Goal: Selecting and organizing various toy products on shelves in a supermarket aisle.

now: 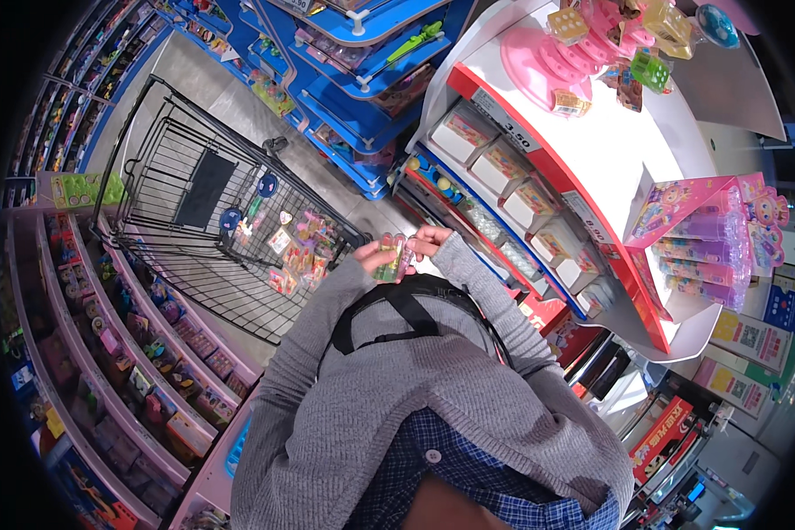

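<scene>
1. Here we are in the aisle, and both hands meet in front of the waist, with a small colourful packet (399,253) between them, green and pink showing.
2. The left hand (376,255) comes in from the packet's left side, fingers closed on it, holding it up over the belly.
3. Across to the right hand (428,241): fingers curled narrow, right at the packet's other edge; whether they pinch it too, I cannot tell at this size.
4. Grey knitted sleeves on both arms, and a black strap (408,311) crosses the front of the body, just below the hands.
5. Over to the left stands the wire shopping cart (206,190), with a heap of bright little packages (306,247) in the end nearest the hands.
6. Pink-edged shelves (147,375) full of small goods line the left, blue shelves (368,140) rise ahead.
7. And on the right, the white table (623,146) with its red edge carries a pink stand (539,69) and a pink display box (677,212) of purple tubes (707,252).
</scene>
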`<action>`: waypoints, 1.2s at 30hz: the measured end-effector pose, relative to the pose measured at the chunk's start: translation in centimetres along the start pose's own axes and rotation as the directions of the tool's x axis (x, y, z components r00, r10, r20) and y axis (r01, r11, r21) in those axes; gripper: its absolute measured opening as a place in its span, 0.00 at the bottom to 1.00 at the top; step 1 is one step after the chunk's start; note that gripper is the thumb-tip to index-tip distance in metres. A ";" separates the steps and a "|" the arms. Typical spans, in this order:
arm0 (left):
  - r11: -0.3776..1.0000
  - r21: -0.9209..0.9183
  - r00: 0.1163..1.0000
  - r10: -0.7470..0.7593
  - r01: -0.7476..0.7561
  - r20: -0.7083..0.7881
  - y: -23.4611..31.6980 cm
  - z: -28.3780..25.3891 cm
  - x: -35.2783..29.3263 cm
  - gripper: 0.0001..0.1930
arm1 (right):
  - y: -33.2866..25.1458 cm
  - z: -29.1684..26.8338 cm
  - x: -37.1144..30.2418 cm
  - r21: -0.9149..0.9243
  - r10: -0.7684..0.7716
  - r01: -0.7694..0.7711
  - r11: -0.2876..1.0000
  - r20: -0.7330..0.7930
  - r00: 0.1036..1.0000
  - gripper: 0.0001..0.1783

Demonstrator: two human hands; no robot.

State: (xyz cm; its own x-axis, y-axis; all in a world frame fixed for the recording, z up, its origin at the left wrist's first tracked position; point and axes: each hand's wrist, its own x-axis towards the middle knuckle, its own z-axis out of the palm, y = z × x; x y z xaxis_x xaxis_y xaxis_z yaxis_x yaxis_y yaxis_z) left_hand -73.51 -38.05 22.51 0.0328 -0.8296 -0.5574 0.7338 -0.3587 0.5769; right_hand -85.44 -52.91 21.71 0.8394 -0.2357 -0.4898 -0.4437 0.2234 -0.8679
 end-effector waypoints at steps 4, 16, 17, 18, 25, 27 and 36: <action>0.997 -0.074 0.998 -0.030 0.034 0.048 -0.3 -0.5 -0.1 0.20 | 0.6 0.4 0.4 0.008 -0.009 0.009 1.000 -0.004 1.000 0.13; 0.999 -0.026 0.999 0.047 -0.047 -0.013 -0.5 -0.9 -1.9 0.20 | 9.5 -6.9 4.7 -0.477 -0.040 -0.529 0.702 -0.767 0.640 0.21; 0.998 -0.034 0.998 0.054 -0.055 -0.027 -0.7 -1.1 -2.2 0.20 | 8.2 -6.5 4.8 -0.490 -0.042 -0.522 0.699 -0.756 0.653 0.21; 0.998 -0.025 0.997 0.063 -0.064 -0.042 -0.9 -1.4 -2.5 0.21 | 6.8 -6.2 4.8 -0.529 0.033 -0.587 0.613 -0.725 0.688 0.23; 0.989 -0.060 0.988 0.129 -0.134 -0.087 -2.1 -2.1 -4.2 0.24 | 12.0 -8.3 5.4 -0.641 0.059 -0.575 0.508 -0.641 0.766 0.26; 0.994 -0.026 0.994 0.105 -0.105 0.009 -0.4 -1.1 -2.0 0.24 | 19.3 -14.7 7.9 -0.848 0.051 -0.525 0.066 -0.523 0.851 0.23; 0.995 -0.055 0.995 0.082 -0.085 -0.050 -1.7 -2.5 -2.9 0.23 | 14.8 -7.9 4.6 -0.704 -0.531 -0.343 0.622 -0.701 0.475 0.08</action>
State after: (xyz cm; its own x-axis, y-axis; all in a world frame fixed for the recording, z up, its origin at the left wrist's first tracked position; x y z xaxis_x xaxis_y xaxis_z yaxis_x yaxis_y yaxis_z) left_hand -73.12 -33.99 21.60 0.1269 -0.8338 -0.5372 0.7648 -0.2627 0.5883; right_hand -90.63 -58.19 5.98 0.4147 -0.8939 0.1700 -0.7851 -0.4459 -0.4298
